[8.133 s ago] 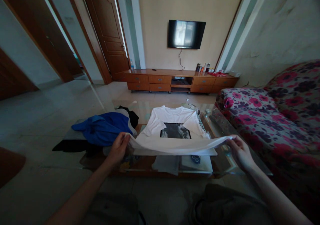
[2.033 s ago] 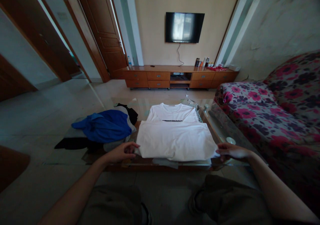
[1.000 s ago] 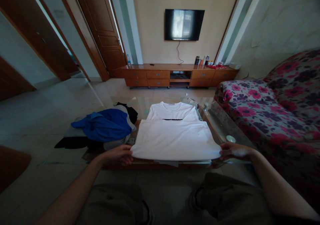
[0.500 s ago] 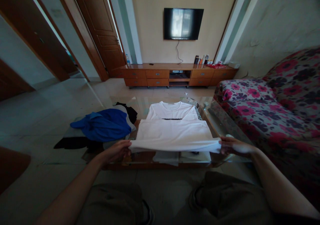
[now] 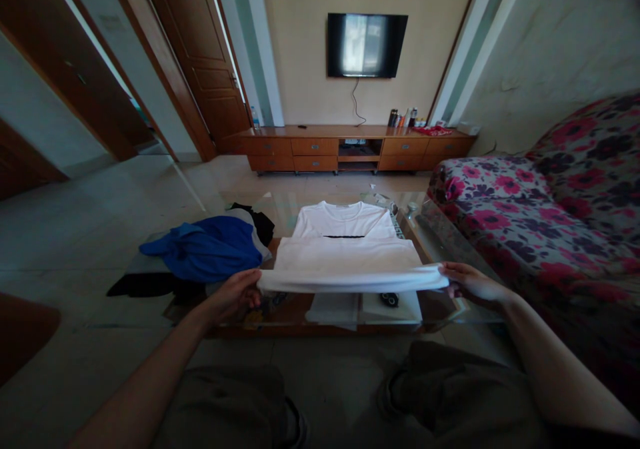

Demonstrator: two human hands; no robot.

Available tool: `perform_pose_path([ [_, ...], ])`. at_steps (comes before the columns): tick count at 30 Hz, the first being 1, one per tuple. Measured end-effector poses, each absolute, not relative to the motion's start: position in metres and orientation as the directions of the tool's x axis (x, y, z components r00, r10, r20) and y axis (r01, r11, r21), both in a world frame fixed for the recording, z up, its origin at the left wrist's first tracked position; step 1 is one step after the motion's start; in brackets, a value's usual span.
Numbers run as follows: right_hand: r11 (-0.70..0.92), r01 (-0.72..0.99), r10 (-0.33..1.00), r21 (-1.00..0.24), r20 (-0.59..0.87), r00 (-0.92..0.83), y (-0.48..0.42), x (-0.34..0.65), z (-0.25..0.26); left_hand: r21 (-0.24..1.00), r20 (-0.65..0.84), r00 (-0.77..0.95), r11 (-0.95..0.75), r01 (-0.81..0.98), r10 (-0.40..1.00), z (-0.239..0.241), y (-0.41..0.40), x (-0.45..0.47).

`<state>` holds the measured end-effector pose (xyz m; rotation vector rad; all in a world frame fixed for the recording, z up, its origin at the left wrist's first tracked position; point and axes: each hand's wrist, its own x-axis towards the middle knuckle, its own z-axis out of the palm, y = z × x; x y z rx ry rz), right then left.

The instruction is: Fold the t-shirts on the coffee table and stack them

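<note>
A white T-shirt [image 5: 345, 256] lies partly folded on the glass-topped coffee table [image 5: 295, 317], its round neckline at the far side. My left hand [image 5: 239, 292] pinches the near edge at its left corner. At the right corner, my right hand [image 5: 465, 282] grips the same edge. Between both hands the near edge is stretched and lifted a little off the glass. Left of the shirt sits a heap of clothes with a blue garment [image 5: 210, 246] on top.
Papers and a small black object [image 5: 389, 299] show beneath the glass. A flowered sofa [image 5: 530, 229] stands to the right. Beyond the table are a low wooden cabinet [image 5: 315, 147] with bottles on it and a wall-mounted television [image 5: 367, 46].
Both hands have raised the shirt's near edge slightly and moved it away from me. More of the papers and the black object under the glass now shows.
</note>
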<state>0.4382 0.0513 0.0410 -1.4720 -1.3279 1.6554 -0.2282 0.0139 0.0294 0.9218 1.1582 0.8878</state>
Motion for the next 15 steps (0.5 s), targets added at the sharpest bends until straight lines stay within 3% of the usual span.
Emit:
perform_pose_path([
  [4, -0.339, 0.236, 0.891, -0.910, -0.392, -0.231, 0.051, 0.436, 0.047, 0.928, -0.340, 0.151, 0.358, -0.106, 0.928, 0.031, 0.015, -0.231],
  [8, -0.395, 0.334, 0.807, -0.856, -0.497, -0.319, 0.043, 0.437, 0.048, 0.897, -0.420, 0.213, 0.439, -0.046, 0.882, 0.029, 0.010, -0.239],
  [12, -0.468, 0.439, 0.701, -0.767, -0.625, -0.344, 0.036, 0.437, 0.043, 0.831, -0.556, 0.292, 0.532, 0.162, 0.778, 0.021, 0.003, -0.247],
  [15, -0.455, 0.545, 0.635, -0.704, -0.686, -0.356, 0.035, 0.438, 0.038, 0.798, -0.597, 0.365, 0.482, 0.362, 0.714, 0.015, 0.003, -0.252],
])
